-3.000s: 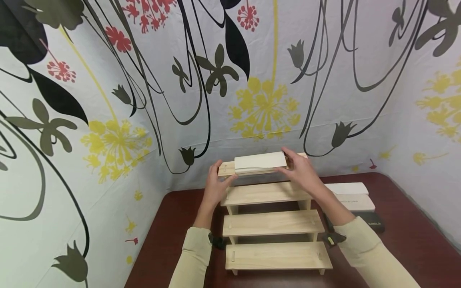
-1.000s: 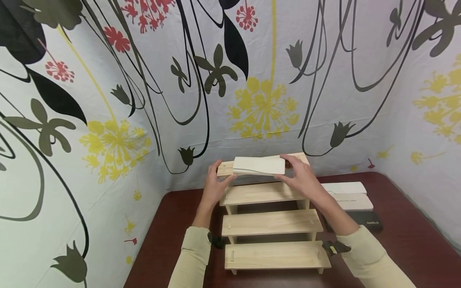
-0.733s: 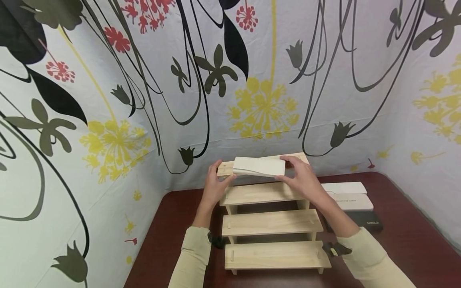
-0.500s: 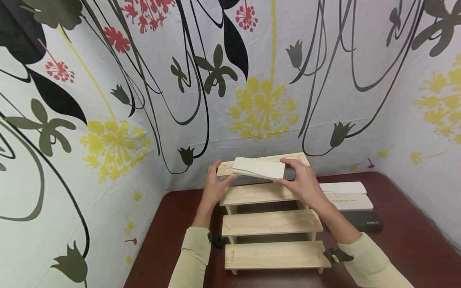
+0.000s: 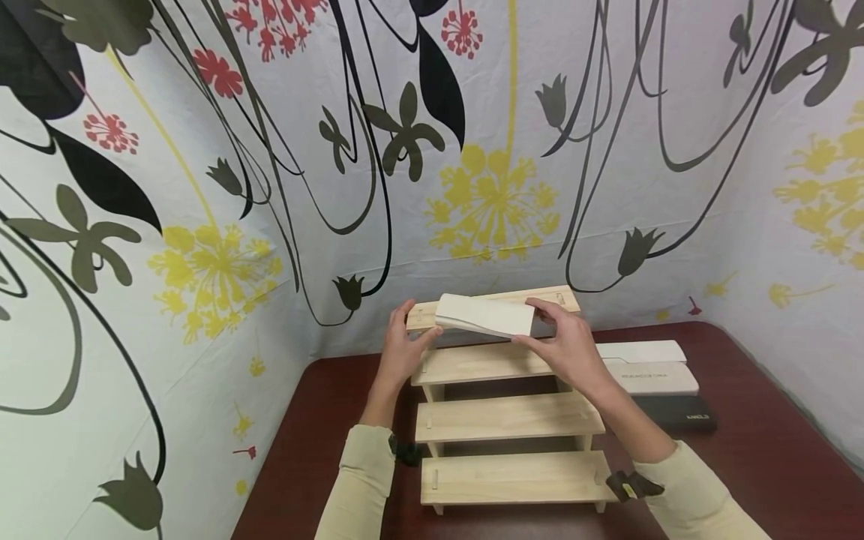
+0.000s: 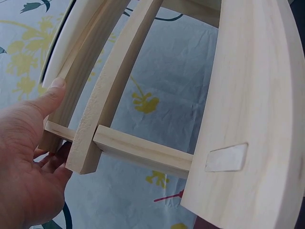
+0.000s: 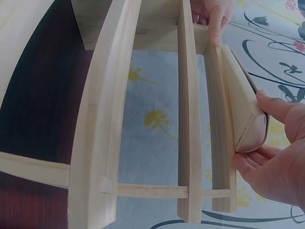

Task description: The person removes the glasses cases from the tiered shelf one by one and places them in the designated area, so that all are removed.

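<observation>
A slim off-white glasses case lies at an angle over the top board of a pale wooden tiered stand, its right end swung towards the front. My right hand grips that right end between thumb and fingers. In the right wrist view, the case's stitched, wedge-shaped end shows between my thumb and fingertips. My left hand holds the left end of the top board, thumb in front and fingers behind. In the left wrist view, the left thumb's tip reaches the case's lower edge.
Three lower steps of the stand descend towards me. On the dark red table, right of the stand, lie a white case, a beige lettered case and a black case. Patterned fabric hangs close behind the stand.
The right hand has drawn the case's right end forward and down, so the case now slants across the top board. The left hand has stayed on the board's left end.
</observation>
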The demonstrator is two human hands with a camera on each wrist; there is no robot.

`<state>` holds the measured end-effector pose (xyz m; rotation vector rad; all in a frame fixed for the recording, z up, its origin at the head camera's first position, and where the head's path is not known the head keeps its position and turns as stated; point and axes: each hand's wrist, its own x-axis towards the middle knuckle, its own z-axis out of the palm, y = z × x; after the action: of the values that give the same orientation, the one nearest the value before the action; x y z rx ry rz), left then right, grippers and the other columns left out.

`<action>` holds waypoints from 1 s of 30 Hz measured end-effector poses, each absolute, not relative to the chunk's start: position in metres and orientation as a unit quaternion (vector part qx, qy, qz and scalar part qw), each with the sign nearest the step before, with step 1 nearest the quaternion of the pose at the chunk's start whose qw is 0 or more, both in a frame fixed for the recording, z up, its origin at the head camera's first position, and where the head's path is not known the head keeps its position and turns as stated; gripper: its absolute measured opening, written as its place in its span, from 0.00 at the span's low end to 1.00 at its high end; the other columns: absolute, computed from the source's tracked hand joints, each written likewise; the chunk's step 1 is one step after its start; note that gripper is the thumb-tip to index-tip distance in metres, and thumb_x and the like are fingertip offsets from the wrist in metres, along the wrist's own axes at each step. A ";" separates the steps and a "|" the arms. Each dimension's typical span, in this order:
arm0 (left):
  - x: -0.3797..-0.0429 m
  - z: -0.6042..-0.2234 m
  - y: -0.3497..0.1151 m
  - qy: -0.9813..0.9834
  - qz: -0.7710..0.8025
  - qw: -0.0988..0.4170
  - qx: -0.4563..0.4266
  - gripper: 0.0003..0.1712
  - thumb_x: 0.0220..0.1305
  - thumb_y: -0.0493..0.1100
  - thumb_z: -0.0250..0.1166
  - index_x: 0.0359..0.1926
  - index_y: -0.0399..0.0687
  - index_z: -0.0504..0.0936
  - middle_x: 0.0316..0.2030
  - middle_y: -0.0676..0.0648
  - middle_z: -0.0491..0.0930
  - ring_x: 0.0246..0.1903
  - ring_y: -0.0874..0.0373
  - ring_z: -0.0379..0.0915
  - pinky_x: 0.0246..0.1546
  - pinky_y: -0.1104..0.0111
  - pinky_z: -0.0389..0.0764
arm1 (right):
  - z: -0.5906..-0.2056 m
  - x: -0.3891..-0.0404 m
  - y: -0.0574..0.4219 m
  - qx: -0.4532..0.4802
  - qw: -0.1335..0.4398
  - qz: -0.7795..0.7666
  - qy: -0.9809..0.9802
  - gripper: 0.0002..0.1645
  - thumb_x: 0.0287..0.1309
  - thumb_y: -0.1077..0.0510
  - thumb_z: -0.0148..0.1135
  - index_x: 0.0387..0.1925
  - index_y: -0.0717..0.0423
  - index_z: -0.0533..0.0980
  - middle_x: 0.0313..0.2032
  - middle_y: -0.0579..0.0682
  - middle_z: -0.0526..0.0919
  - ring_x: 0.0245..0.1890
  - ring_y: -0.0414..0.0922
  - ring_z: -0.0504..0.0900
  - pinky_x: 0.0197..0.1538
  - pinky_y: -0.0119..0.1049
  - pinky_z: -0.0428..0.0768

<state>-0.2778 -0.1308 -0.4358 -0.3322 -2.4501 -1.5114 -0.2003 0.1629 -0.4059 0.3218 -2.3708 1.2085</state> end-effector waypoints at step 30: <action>-0.278 -0.436 -0.131 -0.836 -0.518 0.128 -0.124 0.50 0.68 0.48 0.77 0.81 0.40 0.61 0.77 0.36 0.61 0.74 0.39 0.62 0.71 0.42 0.69 | -0.419 -0.174 0.166 0.111 0.274 0.578 -0.761 0.36 0.48 0.66 0.86 0.61 0.62 0.83 0.58 0.60 0.86 0.55 0.58 0.87 0.54 0.28 0.83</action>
<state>-0.2779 -0.1312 -0.4363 -0.3603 -2.4333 -1.5083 -0.1735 0.1664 -0.4189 0.2978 -2.0451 1.5541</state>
